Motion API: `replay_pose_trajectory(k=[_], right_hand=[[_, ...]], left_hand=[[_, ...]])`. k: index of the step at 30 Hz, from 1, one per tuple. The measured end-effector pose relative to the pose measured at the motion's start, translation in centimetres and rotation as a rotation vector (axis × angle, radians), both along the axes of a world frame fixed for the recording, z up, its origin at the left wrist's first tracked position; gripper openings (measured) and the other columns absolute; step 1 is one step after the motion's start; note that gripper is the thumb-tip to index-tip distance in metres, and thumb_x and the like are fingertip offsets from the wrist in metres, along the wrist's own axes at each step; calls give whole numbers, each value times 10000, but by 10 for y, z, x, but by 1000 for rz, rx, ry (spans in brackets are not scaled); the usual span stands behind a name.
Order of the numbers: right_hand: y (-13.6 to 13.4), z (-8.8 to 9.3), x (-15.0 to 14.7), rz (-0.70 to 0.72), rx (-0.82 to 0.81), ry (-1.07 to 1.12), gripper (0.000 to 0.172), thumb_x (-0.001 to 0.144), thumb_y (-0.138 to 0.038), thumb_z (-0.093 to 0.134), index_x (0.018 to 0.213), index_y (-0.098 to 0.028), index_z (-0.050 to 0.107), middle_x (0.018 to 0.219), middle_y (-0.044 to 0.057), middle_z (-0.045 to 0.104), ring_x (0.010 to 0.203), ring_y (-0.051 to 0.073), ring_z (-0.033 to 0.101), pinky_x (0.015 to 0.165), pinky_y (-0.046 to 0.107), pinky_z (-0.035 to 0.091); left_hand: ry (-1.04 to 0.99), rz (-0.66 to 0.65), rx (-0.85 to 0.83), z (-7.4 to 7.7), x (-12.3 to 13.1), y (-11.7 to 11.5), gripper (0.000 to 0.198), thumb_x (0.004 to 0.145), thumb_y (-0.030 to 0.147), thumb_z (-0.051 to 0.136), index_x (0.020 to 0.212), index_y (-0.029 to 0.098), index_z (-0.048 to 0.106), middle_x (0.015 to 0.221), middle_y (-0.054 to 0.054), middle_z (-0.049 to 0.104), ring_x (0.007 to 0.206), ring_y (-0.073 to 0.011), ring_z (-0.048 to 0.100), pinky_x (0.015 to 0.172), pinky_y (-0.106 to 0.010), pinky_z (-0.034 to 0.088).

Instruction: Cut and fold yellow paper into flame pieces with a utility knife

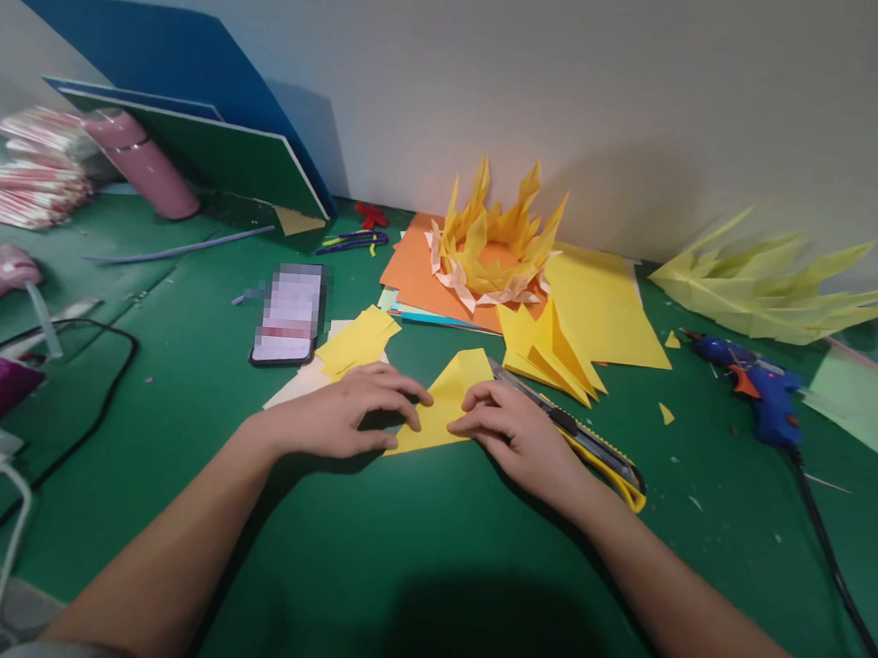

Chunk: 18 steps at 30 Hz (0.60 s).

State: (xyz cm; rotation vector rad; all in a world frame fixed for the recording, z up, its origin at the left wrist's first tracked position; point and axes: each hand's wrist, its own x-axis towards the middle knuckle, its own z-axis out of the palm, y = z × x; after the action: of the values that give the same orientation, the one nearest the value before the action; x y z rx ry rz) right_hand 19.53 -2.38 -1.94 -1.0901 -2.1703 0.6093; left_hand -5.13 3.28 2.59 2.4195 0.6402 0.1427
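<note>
A partly folded piece of yellow paper [449, 400] lies on the green table [362, 564] between my hands. My left hand [362, 411] rests at its left edge, fingers spread and fingertips on the paper. On the right edge, my right hand [507, 429] has its fingers bent close together, touching the paper. Beside my right hand lies a utility knife [589, 440] with yellow scissor handles [627, 495] partly under it. Small yellow sheets [355, 341] sit behind my left hand, and folded yellow pieces [550, 352] lie behind my right.
An orange and yellow paper crown [497, 243] stands on coloured sheets at the back. A phone [290, 314] lies left of centre. At right are a blue glue gun [762, 382] with a black cord and a pale yellow paper piece [780, 283]. A pink bottle [142, 163] leans at left.
</note>
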Motion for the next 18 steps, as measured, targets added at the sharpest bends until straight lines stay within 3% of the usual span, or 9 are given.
replay_pose_trajectory(k=[18], right_hand=[[0,-2,1,-17,-22,15,270,852,-51,500,859,-230,702,924,55,589,869,178,591,790,357,491]], left_hand=[[-5,-15,2,-1,0,0,170,847,203,588,1002,244,643,1303,-51,563,1170,-235,480,1027,-437,339]])
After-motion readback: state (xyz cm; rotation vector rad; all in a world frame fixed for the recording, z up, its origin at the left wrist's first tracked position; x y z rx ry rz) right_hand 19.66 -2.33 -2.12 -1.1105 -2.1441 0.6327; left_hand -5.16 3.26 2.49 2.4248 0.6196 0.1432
